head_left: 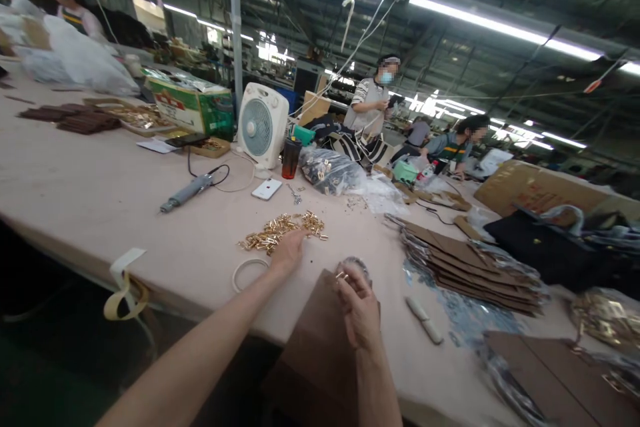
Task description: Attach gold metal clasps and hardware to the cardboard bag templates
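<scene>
Right hand point(361, 310): thumb and fingers pinched close on a small gold-toned metal fitting point(342, 275), held at the far end of a brown panel point(316, 340). The panel runs from the tabletop point(165, 240) back past the near edge, toward us. Whether the fitting touches it, we cannot tell.

Left hand point(289, 251): stretched forward, fingertips at the near right side of a loose heap of gold-toned fittings point(270, 233). Whether they have closed on a piece, we cannot tell.

Risks, as we judge them. The held fitting is tiny and only its tip shows between our fingers; a slack pinch could let it drop or turn. The panel's near part lies beyond the table edge, so its weight or a brush from our forearm could drag it askew. The heap has no tray around it; a careless sweep could scatter pieces or bring up several tangled together. A pale ring point(234, 275) sits just beside our left forearm, where a quick pull back could knock it. Right of the panel lies a grey-handled tool point(424, 320); a wide swing of our right elbow might catch it.
</scene>
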Tool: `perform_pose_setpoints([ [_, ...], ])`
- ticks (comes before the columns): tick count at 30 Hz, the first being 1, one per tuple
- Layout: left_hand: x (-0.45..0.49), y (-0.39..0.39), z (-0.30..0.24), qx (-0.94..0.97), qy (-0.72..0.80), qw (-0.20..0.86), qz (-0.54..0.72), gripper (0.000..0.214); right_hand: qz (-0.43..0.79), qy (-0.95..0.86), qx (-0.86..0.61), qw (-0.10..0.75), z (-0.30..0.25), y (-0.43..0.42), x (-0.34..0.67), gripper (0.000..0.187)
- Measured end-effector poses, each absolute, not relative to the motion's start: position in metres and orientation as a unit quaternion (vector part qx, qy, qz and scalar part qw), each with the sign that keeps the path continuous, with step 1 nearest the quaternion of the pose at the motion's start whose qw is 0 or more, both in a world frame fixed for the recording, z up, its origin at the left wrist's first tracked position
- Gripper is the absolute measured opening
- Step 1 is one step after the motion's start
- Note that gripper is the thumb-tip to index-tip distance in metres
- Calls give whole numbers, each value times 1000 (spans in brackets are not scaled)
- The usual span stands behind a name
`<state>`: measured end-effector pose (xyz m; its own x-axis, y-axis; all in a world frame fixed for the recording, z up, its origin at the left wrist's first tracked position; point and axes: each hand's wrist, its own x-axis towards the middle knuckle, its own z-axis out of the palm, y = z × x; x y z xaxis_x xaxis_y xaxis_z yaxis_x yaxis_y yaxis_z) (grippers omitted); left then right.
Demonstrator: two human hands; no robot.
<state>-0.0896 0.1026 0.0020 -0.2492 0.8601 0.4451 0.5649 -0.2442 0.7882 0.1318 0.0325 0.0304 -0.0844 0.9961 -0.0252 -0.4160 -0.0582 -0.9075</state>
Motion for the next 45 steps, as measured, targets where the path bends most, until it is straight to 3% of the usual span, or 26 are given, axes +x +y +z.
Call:
perform_pose_setpoints([
  [6, -80, 98, -4, 671, 587, 114, 438, 52, 646, -328, -370, 582, 27, 17, 148, 37],
  [13, -54, 71, 19, 655, 597, 63, 459, 38, 645, -300, -370, 597, 28, 9, 166, 35],
  [17, -15, 34, 38, 617, 529, 257, 523, 31, 631, -295, -372, 613, 26, 6, 174, 31],
  [21, 25, -1, 41, 568, 441, 475, 507, 36, 607, -322, -381, 619, 15, 4, 183, 30],
  [27, 54, -21, 25, 399, 387, 620, 554, 43, 536, -400, -434, 604, -3, -6, 201, 25],
  [31, 54, -26, 20, 443, 422, 551, 568, 30, 518, -415, -458, 592, -2, -18, 205, 29],
  [35, 51, -31, 18, 489, 446, 492, 566, 27, 593, -362, -455, 557, 6, -27, 205, 37],
  [45, 48, -37, 13, 599, 470, 357, 541, 17, 704, -267, -421, 505, 17, -23, 214, 28],
])
